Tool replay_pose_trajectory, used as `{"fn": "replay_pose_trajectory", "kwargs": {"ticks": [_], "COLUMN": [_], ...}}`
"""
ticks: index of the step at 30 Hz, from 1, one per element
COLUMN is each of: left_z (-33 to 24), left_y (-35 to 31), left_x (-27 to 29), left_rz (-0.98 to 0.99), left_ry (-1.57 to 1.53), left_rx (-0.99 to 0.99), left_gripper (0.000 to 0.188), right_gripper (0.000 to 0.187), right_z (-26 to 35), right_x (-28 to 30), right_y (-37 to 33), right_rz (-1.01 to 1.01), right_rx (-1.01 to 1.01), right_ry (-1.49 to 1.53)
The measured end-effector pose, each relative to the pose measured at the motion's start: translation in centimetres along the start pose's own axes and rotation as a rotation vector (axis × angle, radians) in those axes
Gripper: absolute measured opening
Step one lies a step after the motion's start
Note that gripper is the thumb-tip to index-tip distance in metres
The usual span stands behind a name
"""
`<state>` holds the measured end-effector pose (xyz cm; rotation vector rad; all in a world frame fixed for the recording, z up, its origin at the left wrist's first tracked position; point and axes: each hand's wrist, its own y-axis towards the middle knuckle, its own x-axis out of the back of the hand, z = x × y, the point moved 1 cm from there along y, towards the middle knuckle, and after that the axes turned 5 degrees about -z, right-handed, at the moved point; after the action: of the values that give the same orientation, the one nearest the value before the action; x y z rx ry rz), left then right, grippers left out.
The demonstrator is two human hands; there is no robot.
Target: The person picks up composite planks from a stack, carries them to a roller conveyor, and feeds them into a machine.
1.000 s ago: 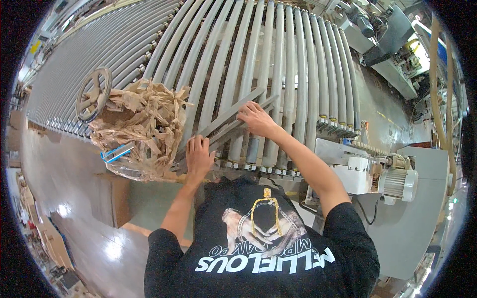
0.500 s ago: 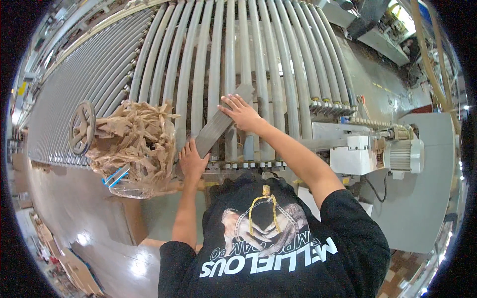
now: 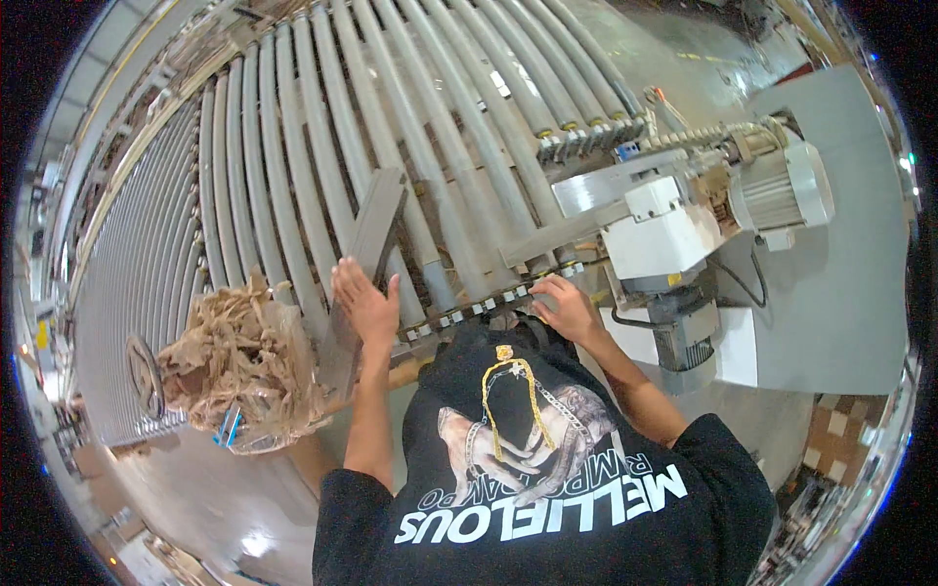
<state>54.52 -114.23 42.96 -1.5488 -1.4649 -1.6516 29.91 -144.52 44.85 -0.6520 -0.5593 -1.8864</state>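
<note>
A long grey board (image 3: 379,217) lies slantwise across the metal rollers (image 3: 420,137). My left hand (image 3: 367,305) is at its near end, palm down, with the fingers stretched out and the thumb apart. Its fingers overlap the board's lower part; they are not wrapped round it. My right hand (image 3: 567,311) is off the board, by the near edge rail (image 3: 479,311) of the rollers. Its fingers are loosely bent and apart, with nothing visible in them. Just beyond that hand, a flat grey bar (image 3: 567,234) reaches out over the rollers from the white machine housing.
A clear bag of crumpled brown paper (image 3: 239,361) stands left of my left hand, beside a handwheel (image 3: 145,376). To the right are a white machine unit (image 3: 660,234) with a ribbed motor (image 3: 782,195) and a grey panel (image 3: 850,293).
My right hand has left the board and drawn back to the near rail. My left hand stays at the board's near end. The view has turned, shifting the rollers and paper bag leftward.
</note>
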Motion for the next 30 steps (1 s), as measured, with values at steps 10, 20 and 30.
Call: {"fn": "replay_pose_trajectory", "kwargs": {"ticks": [10, 20, 30], "left_z": [-21.2, -12.0, -0.9], "left_y": [0.8, -2.9, -11.1], "left_x": [-5.8, 0.3, 8.7], "left_rz": [0.291, 0.480, 0.181], "left_ry": [-0.444, -0.352, -0.285], "left_rx": [-0.640, -0.365, 0.072], "left_gripper": [0.067, 0.042, 0.028], "right_gripper": [0.031, 0.072, 0.026], "right_z": [3.2, -1.5, 3.7], "right_x": [0.6, 2.5, -4.1], "right_y": [1.6, 5.5, 14.4], "right_rz": [-0.142, -0.071, 0.223], "right_rx": [0.094, 0.197, 0.612], "right_ry": [0.028, -0.434, -0.282]}}
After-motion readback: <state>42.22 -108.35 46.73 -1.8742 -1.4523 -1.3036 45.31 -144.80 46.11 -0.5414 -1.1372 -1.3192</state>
